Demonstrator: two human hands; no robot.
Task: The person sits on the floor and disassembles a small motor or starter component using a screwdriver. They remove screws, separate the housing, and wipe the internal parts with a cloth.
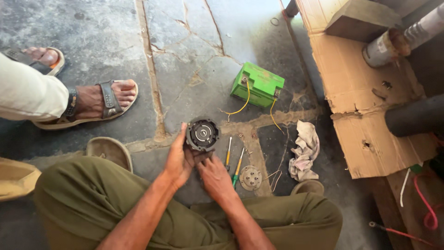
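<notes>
Both hands on round black motor housing [202, 134], centre frame, open face up; left hand [179, 159] clasps its side, right hand [213, 176] pinches lower edge (likely mid-teardown); next needs screwdrivers [233, 159] on floor [194, 55], just right.

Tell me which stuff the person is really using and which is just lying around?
In use or close by:
- round black motor part, held by left hand and right hand
- two screwdrivers
- round metal plate
- small screws

Just lying about, as far as I can tell:
- green battery with yellow wires
- crumpled rag
- cardboard
- tin can
</notes>
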